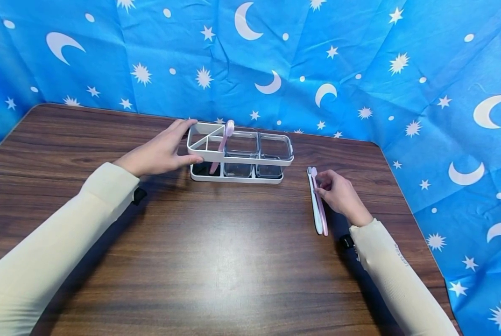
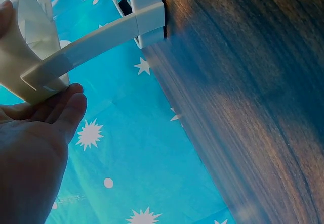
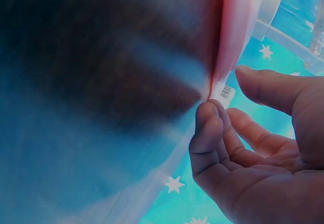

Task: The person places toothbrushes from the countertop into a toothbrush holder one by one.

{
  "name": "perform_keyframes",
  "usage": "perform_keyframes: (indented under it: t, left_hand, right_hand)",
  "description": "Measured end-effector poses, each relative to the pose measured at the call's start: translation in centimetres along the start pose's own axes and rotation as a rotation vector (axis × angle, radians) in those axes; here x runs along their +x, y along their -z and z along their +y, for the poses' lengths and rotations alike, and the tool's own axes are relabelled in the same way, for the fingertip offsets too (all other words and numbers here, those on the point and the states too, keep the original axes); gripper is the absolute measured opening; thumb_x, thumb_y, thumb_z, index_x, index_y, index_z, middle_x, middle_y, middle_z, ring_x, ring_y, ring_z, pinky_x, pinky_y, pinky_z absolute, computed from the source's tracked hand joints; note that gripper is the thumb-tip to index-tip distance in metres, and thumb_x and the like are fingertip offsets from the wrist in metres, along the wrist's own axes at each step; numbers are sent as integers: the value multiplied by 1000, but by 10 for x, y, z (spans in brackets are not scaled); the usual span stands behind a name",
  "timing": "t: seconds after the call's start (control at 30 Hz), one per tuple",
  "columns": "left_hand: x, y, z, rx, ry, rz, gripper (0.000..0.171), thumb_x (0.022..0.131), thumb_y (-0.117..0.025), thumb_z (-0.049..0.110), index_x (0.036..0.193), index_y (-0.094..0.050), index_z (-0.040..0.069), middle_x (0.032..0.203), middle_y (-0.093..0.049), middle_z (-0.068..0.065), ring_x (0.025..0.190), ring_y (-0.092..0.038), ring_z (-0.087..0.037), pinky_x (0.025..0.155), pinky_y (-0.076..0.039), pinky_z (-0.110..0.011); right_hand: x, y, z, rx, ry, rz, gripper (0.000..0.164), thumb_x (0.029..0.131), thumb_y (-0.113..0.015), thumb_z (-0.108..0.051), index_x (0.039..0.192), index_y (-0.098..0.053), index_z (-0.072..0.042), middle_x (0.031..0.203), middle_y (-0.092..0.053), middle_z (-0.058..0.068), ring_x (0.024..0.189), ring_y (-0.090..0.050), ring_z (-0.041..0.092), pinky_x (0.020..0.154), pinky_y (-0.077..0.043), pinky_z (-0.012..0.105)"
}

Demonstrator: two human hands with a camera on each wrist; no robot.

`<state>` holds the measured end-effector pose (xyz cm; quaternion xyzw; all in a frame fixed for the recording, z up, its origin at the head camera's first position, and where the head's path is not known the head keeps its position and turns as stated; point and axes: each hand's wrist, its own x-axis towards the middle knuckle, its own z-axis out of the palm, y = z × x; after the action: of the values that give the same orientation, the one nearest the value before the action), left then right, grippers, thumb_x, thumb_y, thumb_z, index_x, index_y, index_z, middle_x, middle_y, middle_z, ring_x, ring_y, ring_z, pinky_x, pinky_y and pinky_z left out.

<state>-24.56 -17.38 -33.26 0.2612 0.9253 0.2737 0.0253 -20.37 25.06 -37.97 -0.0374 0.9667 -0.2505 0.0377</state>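
A white two-tier toothbrush holder (image 1: 250, 160) with clear cups in its right sections stands at the back of the table. My left hand (image 1: 159, 150) grips its upper left corner, thumb in front and fingers behind. One pink toothbrush (image 1: 229, 129) stands tilted in the holder, head up. To the right, a white toothbrush (image 1: 314, 205) and another pink toothbrush (image 1: 322, 212) lie side by side on the table. My right hand (image 1: 339, 193) is beside this pair, fingertips right at the pink one. In the right wrist view, thumb and fingers (image 3: 208, 125) are apart near the pink handle.
The brown wood-grain table (image 1: 216, 261) carries these things. A blue cloth (image 1: 183, 42) with white moons and stars hangs close behind the table and along its right side. Dark wrist cameras are strapped at both cuffs.
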Motion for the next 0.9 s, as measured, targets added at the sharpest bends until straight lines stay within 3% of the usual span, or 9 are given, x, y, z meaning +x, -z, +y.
perform_keyframes:
  t: [0.47, 0.67, 0.9]
  left_hand:
    - [1, 2, 0, 20, -11, 11, 91, 72, -56, 55, 138, -11, 13, 134, -22, -13, 120, -25, -30, 93, -24, -50]
    - [0, 1, 0, 15, -8, 9, 90, 72, -57, 54, 138, -12, 13, 133, -22, -13, 120, -25, -29, 93, -24, -49]
    - [-1, -1, 0, 5, -5, 2, 91, 72, -57, 55, 138, -11, 13, 132, -23, -12, 118, -27, -29, 92, -25, -50]
  right_hand:
    - [1, 0, -2, -64, -28, -79, 36, 83, -57, -15, 116, -45, -4, 90, -56, 12, 74, -53, 21, 62, -43, 34]
    - [1, 1, -2, -93, -40, -75, 38, 81, -57, -18, 114, -46, -2, 85, -56, 11, 70, -54, 21, 62, -42, 34]
    - [0, 9, 1, -55, -83, -43, 23, 78, -56, -16, 96, -53, -1, 78, -56, 9, 65, -52, 20, 56, -42, 30]
